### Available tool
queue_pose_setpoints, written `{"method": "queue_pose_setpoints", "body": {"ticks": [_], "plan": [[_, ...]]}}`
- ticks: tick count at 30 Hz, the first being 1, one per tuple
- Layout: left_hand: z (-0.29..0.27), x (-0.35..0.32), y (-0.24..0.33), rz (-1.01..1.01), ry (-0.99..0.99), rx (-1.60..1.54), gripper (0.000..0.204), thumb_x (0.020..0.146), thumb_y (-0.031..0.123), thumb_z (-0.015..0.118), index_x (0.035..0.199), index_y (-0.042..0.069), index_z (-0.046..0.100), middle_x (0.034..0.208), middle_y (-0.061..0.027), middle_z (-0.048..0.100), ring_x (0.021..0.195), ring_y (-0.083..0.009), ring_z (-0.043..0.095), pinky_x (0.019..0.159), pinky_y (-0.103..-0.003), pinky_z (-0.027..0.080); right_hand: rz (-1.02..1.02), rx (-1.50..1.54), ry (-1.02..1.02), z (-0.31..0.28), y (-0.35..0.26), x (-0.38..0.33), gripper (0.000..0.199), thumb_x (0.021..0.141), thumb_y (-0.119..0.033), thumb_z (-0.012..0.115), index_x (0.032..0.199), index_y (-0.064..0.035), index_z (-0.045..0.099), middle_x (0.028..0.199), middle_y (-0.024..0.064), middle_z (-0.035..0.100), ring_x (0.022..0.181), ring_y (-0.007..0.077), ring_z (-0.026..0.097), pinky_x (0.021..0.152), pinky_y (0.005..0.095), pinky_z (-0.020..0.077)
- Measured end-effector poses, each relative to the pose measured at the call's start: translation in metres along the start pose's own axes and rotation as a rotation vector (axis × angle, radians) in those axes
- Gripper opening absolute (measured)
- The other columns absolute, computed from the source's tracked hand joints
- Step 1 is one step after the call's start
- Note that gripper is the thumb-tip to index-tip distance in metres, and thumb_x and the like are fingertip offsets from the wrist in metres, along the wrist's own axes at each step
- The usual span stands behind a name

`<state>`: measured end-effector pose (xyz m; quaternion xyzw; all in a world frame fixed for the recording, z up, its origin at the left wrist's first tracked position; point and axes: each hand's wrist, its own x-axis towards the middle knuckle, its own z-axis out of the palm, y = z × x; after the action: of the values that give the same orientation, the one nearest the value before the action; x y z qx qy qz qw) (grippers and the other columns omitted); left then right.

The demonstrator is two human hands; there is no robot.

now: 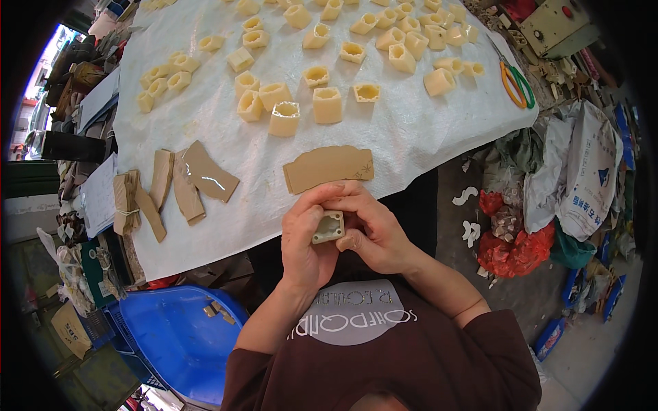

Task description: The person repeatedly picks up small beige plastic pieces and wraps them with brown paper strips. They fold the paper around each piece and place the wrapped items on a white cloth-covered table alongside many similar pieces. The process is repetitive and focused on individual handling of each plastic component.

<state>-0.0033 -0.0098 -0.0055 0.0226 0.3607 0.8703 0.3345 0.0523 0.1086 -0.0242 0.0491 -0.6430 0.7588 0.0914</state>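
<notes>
Both hands are together at the table's near edge, around a small squarish hollow block (328, 227) with holes at its corners. My left hand (301, 236) wraps its left side, fingers closed. From the right, my right hand (373, 226) grips it, thumb against the lower right corner and fingers curled over the top. The block looks pale grey-cream; its underside is hidden by my palms. Just beyond my fingertips lies a flat piece of brown cardboard (327, 168). Past it, many pale yellow hollow blocks (327, 105) stand or lie scattered, the nearest ones open end up.
A white sheet (240, 144) covers the table. Cardboard strips (185, 181) lie at left. Scissors (517, 85) with orange and green handles rest at the right edge. Below left stands a blue plastic tub (178, 342); white sacks (586, 171) and red bags (517, 250) are on the right.
</notes>
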Motion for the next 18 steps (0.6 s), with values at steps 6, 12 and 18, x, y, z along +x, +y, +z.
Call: {"method": "queue_pose_setpoints", "body": {"ticks": [6,12,18], "plan": [[-0.002,-0.003,0.001,0.027,-0.079,0.08,0.037,0.084,0.015,0.044,0.117,0.0,0.049,0.107,-0.0132,0.054,0.095,-0.0213,0.056,0.082,-0.034,0.048,-0.059,-0.01,0.024,0.002,0.0,0.0,0.042,0.077,-0.001,0.059,0.117,-0.0028,0.048,0.115,0.0136,0.047,0.101,0.0255,0.05,0.085,0.032,0.0417],[0.004,-0.002,0.004,-0.024,-0.057,-0.136,0.045,0.094,0.036,0.032,0.12,0.002,0.048,0.107,-0.0117,0.055,0.095,-0.0199,0.055,0.083,-0.034,0.046,-0.258,-0.217,0.105,0.009,-0.001,0.002,0.047,0.074,0.006,0.058,0.119,-0.0051,0.047,0.108,0.0141,0.052,0.089,0.0254,0.053,0.076,0.0332,0.0436],[0.011,-0.005,-0.003,0.005,0.098,0.107,0.048,0.096,0.038,0.027,0.115,0.001,0.052,0.107,-0.0114,0.056,0.098,-0.0196,0.053,0.087,-0.033,0.044,-0.389,-0.382,0.179,0.014,0.004,0.002,0.043,0.073,0.005,0.058,0.113,-0.0067,0.051,0.1,0.0116,0.054,0.084,0.0255,0.051,0.073,0.0349,0.0383]]}}
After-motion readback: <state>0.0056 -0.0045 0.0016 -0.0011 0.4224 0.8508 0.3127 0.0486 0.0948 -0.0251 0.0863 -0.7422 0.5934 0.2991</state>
